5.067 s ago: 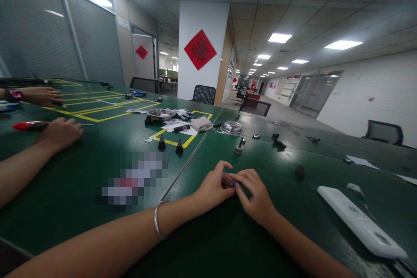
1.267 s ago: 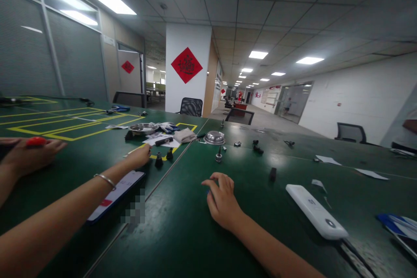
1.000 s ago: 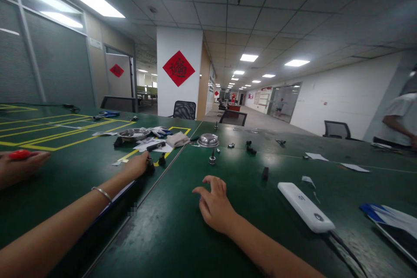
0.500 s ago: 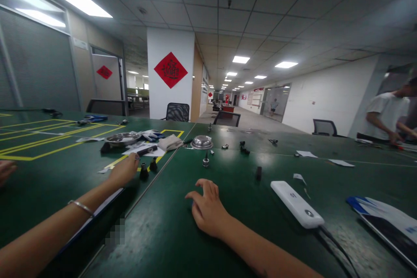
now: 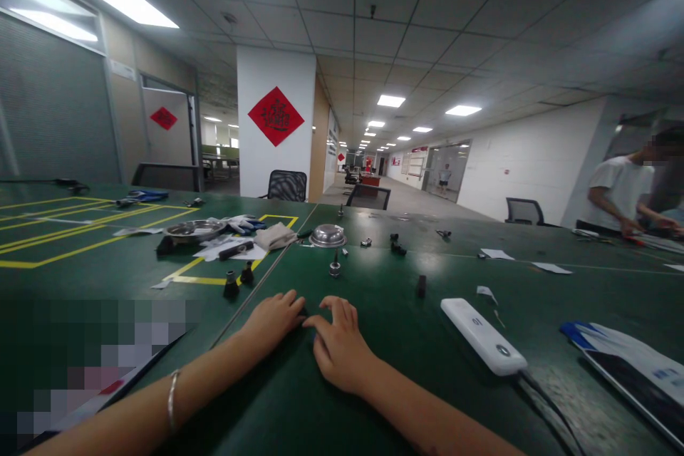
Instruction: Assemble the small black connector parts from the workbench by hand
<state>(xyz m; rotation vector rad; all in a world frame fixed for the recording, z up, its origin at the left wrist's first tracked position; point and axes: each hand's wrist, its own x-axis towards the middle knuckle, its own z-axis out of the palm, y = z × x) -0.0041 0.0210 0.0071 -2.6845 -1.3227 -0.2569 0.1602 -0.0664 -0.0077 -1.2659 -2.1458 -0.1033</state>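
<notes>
My left hand (image 5: 276, 317) rests low over the green table (image 5: 256, 406), its fingers curled and pressed together. A small dark piece shows at its fingertips; its kind is too hard to tell. Close on its right is my right hand (image 5: 342, 345), half curled, thumb and forefinger a little apart. A bluish bit shows beneath that thumb, mostly hidden by the fingers. Beyond the hands stand a small metal part with a stem (image 5: 334, 268) and an upturned shiny metal bowl (image 5: 328, 235). Two black cylindrical parts (image 5: 231, 285) stand past my left hand.
A white power bank (image 5: 481, 338) with a cable lies to the right, near a blue-and-white packet (image 5: 630, 360). Back left are a metal dish (image 5: 195, 229), gloves (image 5: 240, 224) and a folded cloth (image 5: 275, 235). A person (image 5: 623, 192) works at far right.
My left hand has drawn back from the black handle-like object by the papers and moved right, beside my right hand. My right hand has stayed almost in place. The view has shifted slightly.
</notes>
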